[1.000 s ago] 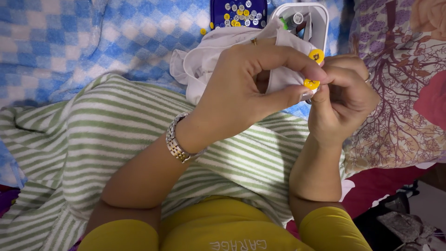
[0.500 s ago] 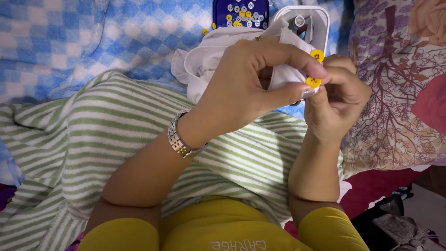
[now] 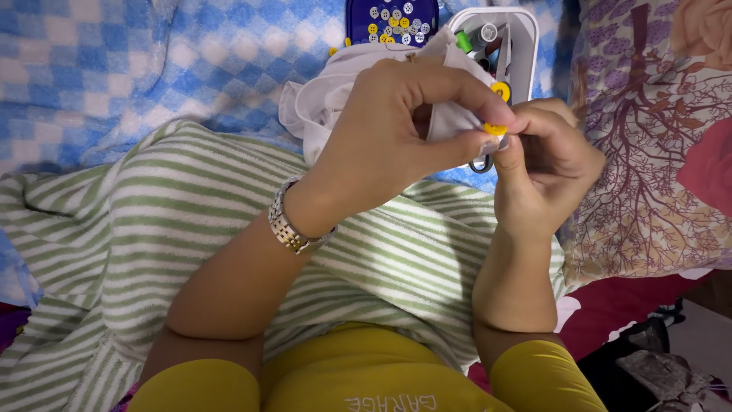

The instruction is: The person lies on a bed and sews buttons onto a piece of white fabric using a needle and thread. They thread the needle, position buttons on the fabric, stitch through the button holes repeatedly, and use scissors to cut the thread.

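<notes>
My left hand pinches a piece of white cloth between thumb and forefinger, right at a yellow button on the cloth's edge. A second yellow button sits on the cloth just above it. My right hand is closed, its fingertips pressed against the lower yellow button from the right. Whether it holds a needle is hidden by the fingers. A metal watch is on my left wrist.
A dark blue box with several white and yellow buttons lies at the top. Beside it stands a white tray with sewing items. A green-striped towel covers my lap, over a blue checked blanket. A floral pillow lies right.
Both hands have shifted slightly left and up with the cloth. The lower button has turned more edge-on between the fingertips.
</notes>
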